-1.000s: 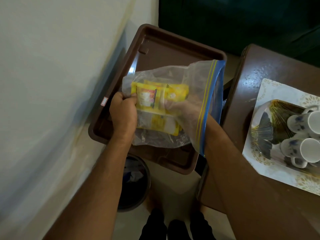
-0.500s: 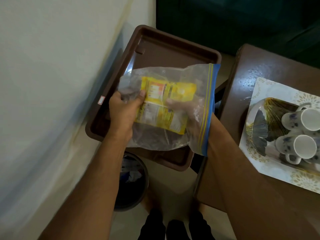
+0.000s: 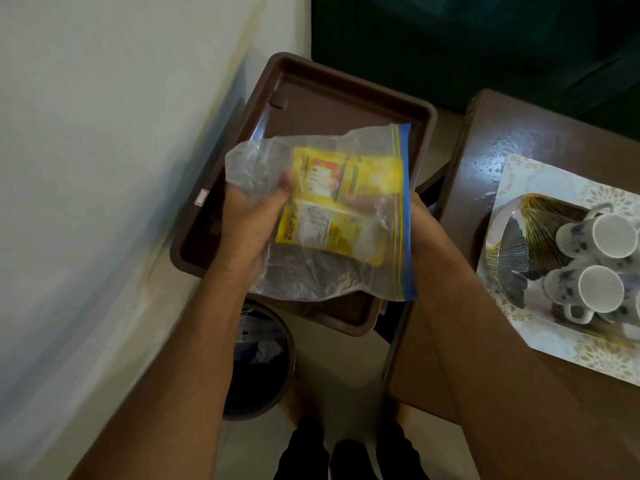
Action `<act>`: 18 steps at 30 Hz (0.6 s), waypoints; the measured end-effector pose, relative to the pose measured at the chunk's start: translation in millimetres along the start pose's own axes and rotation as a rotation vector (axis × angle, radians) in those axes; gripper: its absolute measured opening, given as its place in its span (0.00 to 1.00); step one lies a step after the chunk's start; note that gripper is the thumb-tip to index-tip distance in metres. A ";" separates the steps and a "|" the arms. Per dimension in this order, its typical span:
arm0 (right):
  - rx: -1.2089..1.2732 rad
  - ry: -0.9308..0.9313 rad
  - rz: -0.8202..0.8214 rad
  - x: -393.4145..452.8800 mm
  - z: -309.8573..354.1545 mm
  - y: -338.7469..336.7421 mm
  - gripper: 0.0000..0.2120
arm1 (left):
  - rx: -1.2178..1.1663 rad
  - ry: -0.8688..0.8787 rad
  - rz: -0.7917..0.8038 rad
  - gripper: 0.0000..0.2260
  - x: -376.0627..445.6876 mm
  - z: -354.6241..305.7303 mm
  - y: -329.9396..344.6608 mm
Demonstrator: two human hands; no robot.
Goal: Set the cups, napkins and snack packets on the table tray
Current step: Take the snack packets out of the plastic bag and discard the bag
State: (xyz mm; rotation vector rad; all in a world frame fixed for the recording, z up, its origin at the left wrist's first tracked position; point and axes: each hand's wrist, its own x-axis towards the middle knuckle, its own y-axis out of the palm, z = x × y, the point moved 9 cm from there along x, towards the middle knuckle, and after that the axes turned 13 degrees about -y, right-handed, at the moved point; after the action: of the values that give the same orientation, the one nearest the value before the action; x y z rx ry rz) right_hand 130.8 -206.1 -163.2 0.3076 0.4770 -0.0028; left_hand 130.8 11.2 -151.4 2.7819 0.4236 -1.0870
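Brown table [image 3: 502, 140] with white cups [image 3: 602, 265] sits right of the brown tray [image 3: 311, 84], over which we grip a clear zip bag [image 3: 311, 271], left hand [image 3: 247, 223] pinching outside, right hand [image 3: 363, 202] inside grasping yellow snack packets [image 3: 363, 178].

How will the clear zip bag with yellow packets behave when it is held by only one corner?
The clear zip bag looks thin and creased, so it would probably sag. The yellow packets could slide toward its lowest part. It seems light: the left hand merely pinches it.
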 end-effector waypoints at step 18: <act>0.126 0.013 -0.088 -1.0 2.1 -1.5 0.22 | 0.124 0.056 -0.161 0.17 8.1 -5.3 -31.5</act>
State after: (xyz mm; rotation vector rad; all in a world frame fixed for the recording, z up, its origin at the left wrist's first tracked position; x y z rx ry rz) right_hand 130.8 -208.2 -161.3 0.4099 0.5041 -0.1169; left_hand 130.4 44.1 -153.5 2.9357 0.6166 -1.1049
